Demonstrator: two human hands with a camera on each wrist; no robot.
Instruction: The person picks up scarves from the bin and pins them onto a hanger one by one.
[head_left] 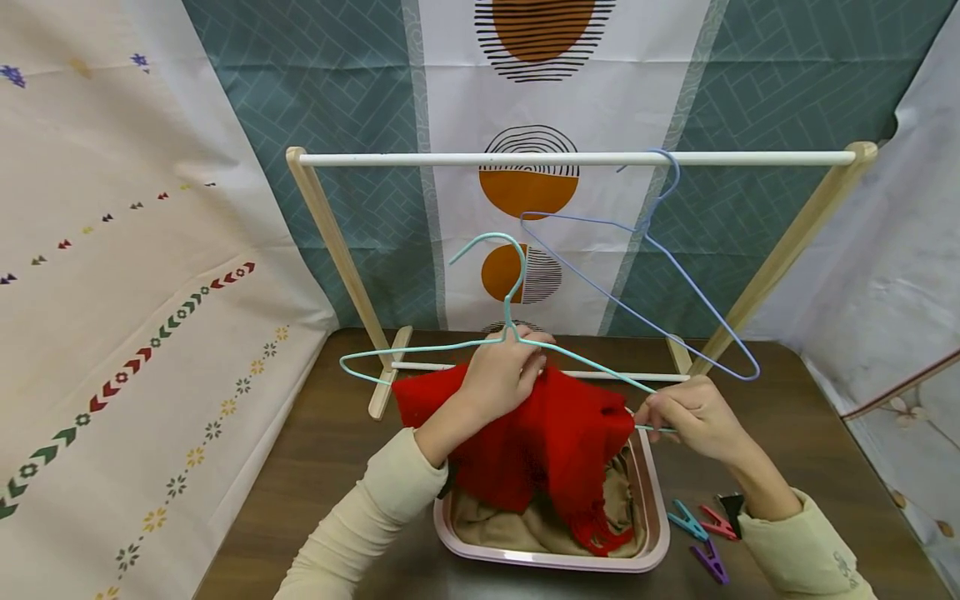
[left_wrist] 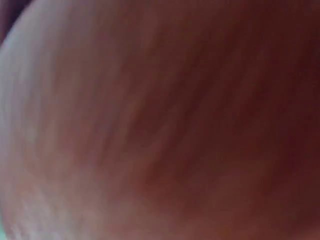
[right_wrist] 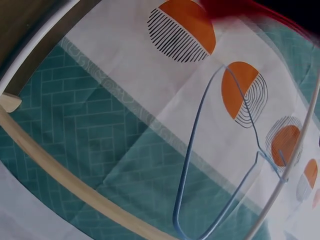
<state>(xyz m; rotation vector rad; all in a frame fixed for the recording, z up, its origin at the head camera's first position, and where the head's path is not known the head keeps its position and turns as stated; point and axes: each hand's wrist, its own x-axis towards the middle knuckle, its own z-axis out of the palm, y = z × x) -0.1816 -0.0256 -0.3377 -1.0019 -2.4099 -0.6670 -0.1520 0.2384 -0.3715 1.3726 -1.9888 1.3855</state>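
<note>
A mint-green hanger (head_left: pixel 600 367) is held up over a pink basin (head_left: pixel 551 561), its hook pointing up. My left hand (head_left: pixel 504 377) grips it just below the neck. At its right end, my right hand (head_left: pixel 693 417) pinches the corner of the wire. A red fringed scarf (head_left: pixel 570 425) hangs at the hanger's lower bar, its fringe drooping into the basin. How the scarf passes round that bar is partly hidden by the left hand and the folds. Brown cloth (head_left: pixel 510 527) lies in the basin. The left wrist view is a blurred close-up.
Behind stands a rack with a white rail (head_left: pixel 450 159) and wooden legs. A blue hanger (head_left: pixel 693 287) hangs bare from the rail's right part. Teal (head_left: pixel 686 521), red (head_left: pixel 718 523) and purple (head_left: pixel 709 561) clothespins lie right of the basin, with a black one by the right sleeve.
</note>
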